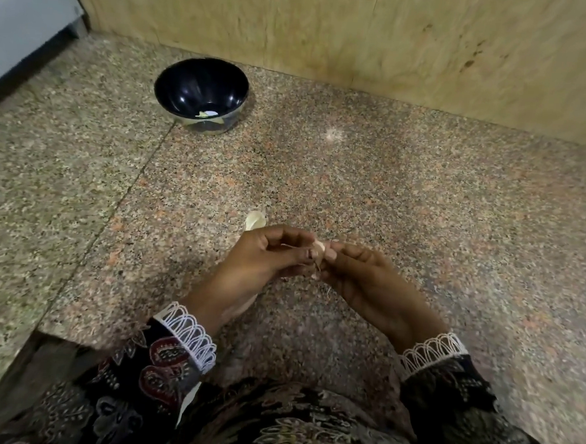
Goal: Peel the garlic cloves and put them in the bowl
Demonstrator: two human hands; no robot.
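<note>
- Garlic clove point(318, 246) sits pinched between the fingertips of both hands above the near middle of the counter point(389, 193); mostly hidden, only a pale sliver shows.
- Left hand point(269, 254) curls its fingers round the clove.
- Right hand point(360, 274) pinches it from the other side.
- Peel scrap point(254, 220) lies just beyond the left hand.
- Bowl point(201, 94), dark, stands far left, well apart; a few pale bits lie blurred at its bottom.
</note>
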